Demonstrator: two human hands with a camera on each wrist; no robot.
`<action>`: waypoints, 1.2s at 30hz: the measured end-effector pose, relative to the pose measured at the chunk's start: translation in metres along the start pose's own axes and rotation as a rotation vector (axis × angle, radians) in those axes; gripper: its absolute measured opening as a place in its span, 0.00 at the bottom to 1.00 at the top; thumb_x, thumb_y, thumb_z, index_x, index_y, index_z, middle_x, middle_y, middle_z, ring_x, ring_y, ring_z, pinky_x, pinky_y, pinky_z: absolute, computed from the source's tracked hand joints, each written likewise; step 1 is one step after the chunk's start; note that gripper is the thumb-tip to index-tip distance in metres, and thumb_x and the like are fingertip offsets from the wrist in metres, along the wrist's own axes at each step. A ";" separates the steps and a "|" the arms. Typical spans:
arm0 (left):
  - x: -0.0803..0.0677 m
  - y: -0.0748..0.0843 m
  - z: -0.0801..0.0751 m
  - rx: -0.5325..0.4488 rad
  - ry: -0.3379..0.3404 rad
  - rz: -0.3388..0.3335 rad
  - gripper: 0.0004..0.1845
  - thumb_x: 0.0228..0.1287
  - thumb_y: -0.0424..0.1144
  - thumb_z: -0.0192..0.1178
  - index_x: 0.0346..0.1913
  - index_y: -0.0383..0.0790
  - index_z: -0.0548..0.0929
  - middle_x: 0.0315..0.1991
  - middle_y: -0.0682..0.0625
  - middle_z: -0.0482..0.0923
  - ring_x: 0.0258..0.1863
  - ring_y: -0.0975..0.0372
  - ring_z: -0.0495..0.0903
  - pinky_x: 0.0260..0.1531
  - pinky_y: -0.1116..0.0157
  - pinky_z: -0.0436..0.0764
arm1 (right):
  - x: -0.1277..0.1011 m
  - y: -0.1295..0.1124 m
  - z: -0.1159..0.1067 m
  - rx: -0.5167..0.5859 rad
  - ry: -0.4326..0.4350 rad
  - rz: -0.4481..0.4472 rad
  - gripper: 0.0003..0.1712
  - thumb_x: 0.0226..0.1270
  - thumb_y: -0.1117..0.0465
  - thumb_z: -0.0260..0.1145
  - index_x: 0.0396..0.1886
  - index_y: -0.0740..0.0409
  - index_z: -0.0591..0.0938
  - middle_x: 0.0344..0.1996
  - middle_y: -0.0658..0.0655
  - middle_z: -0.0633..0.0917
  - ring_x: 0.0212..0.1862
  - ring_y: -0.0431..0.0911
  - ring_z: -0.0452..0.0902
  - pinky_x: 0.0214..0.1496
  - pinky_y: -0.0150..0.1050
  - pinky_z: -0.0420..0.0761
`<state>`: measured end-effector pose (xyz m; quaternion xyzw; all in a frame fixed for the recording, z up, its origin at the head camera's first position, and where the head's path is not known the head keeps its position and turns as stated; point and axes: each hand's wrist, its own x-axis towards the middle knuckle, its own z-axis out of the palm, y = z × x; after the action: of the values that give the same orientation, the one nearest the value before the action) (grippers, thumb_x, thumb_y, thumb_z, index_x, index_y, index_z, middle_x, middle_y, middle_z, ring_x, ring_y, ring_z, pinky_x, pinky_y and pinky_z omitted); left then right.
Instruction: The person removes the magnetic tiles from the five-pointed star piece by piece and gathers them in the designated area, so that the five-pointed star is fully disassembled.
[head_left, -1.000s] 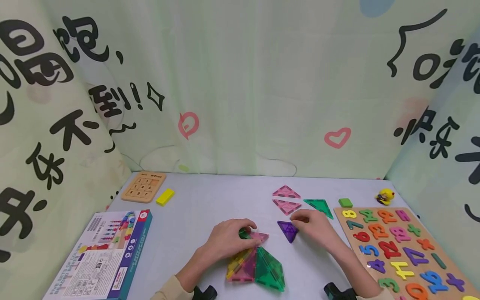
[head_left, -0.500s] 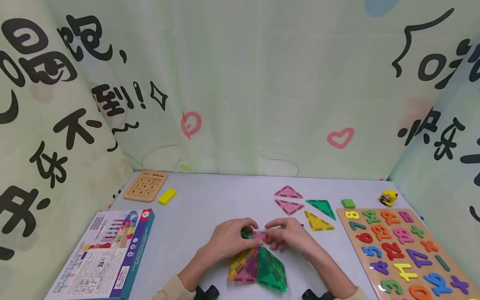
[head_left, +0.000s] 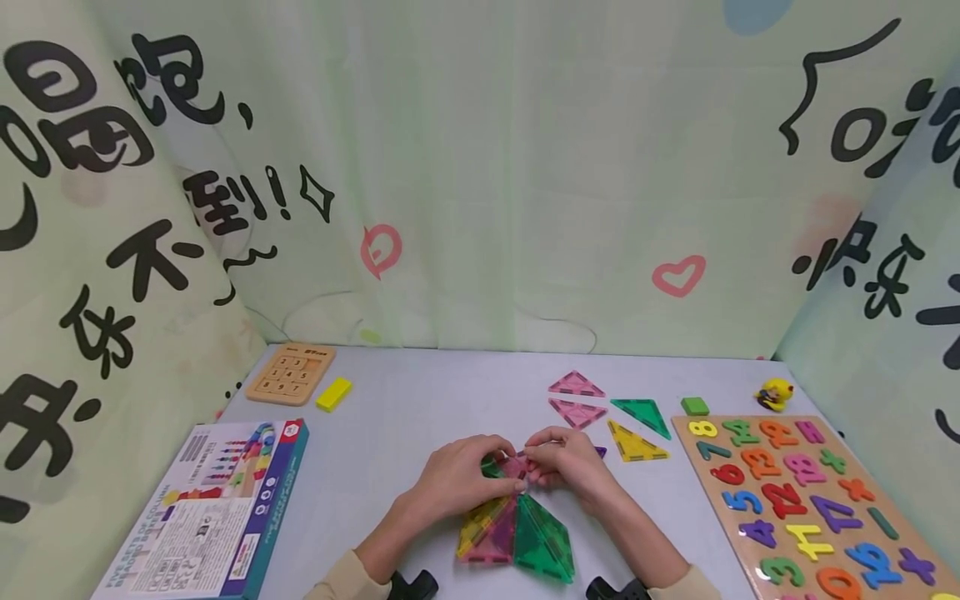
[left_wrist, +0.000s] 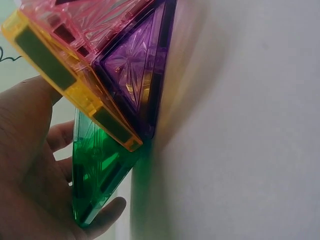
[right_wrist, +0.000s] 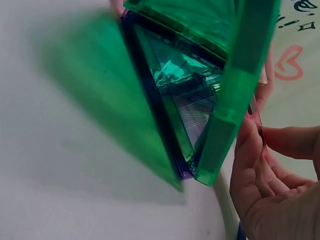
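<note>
Writing in bold black characters [head_left: 147, 260] covers the pale green curtain [head_left: 480, 167] across the upper frame; at left, 不 can be read and, above it, 到 with an exclamation mark. A red heart outline [head_left: 678, 276] is printed at centre right.

On the white bench [head_left: 435, 392], at lower left, lies a box [head_left: 217, 508] with a barcode and a purple-and-teal edge; its print is too small to read. Above it is a small wooden number board [head_left: 291, 375] beside a yellow block [head_left: 333, 394]. At lower right, a large wooden board [head_left: 720, 521] carries coloured pieces, its left column reading 8, 7, 6, 5, 4, 3 downward. A green block [head_left: 694, 406] and a yellow duck toy [head_left: 774, 394] sit behind it.

At bottom centre stands a tile structure [head_left: 517, 527] of see-through green, pink, yellow and purple panels. The left hand [head_left: 461, 477] grips its upper left, hiding part of it. The right hand [head_left: 573, 467] pinches a pink-edged tile [right_wrist: 256, 120] between thumb and finger at the structure's upper right, and mostly blocks a purple tile [head_left: 601, 451] behind. Nearby lie two pink triangles [head_left: 577, 413], a green triangle [head_left: 642, 415] and a yellow triangle [head_left: 636, 443].
</note>
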<state>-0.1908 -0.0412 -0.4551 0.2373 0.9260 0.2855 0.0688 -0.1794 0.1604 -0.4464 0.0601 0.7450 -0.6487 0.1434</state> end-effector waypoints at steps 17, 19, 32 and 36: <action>0.001 0.005 0.003 -0.003 -0.032 -0.024 0.28 0.55 0.70 0.63 0.55 0.61 0.81 0.47 0.59 0.84 0.44 0.66 0.80 0.45 0.59 0.80 | -0.023 -0.001 -0.034 -0.069 0.210 -0.002 0.13 0.69 0.60 0.65 0.47 0.65 0.79 0.25 0.54 0.85 0.27 0.46 0.81 0.34 0.33 0.82; 0.000 0.005 0.003 -0.004 -0.035 -0.026 0.27 0.56 0.69 0.64 0.54 0.60 0.82 0.46 0.59 0.84 0.45 0.66 0.80 0.46 0.58 0.80 | -0.030 0.001 -0.047 -0.075 0.226 0.009 0.14 0.68 0.60 0.65 0.48 0.65 0.78 0.26 0.54 0.86 0.28 0.46 0.82 0.35 0.33 0.83; -0.002 0.000 0.001 -0.006 -0.030 -0.020 0.26 0.56 0.70 0.63 0.50 0.59 0.84 0.43 0.61 0.84 0.43 0.67 0.79 0.47 0.59 0.80 | -0.058 0.034 -0.111 -0.179 0.296 0.168 0.16 0.70 0.61 0.64 0.51 0.66 0.75 0.25 0.54 0.87 0.28 0.45 0.83 0.33 0.34 0.83; -0.002 0.001 0.001 -0.009 -0.036 -0.028 0.25 0.56 0.69 0.63 0.49 0.59 0.84 0.41 0.62 0.83 0.42 0.67 0.78 0.46 0.59 0.80 | -0.056 0.039 -0.111 -0.200 0.302 0.198 0.16 0.70 0.62 0.64 0.52 0.66 0.75 0.25 0.55 0.87 0.26 0.46 0.84 0.33 0.35 0.84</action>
<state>-0.1884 -0.0410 -0.4554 0.2292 0.9265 0.2844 0.0905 -0.1306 0.2813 -0.4536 0.2151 0.8091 -0.5379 0.0984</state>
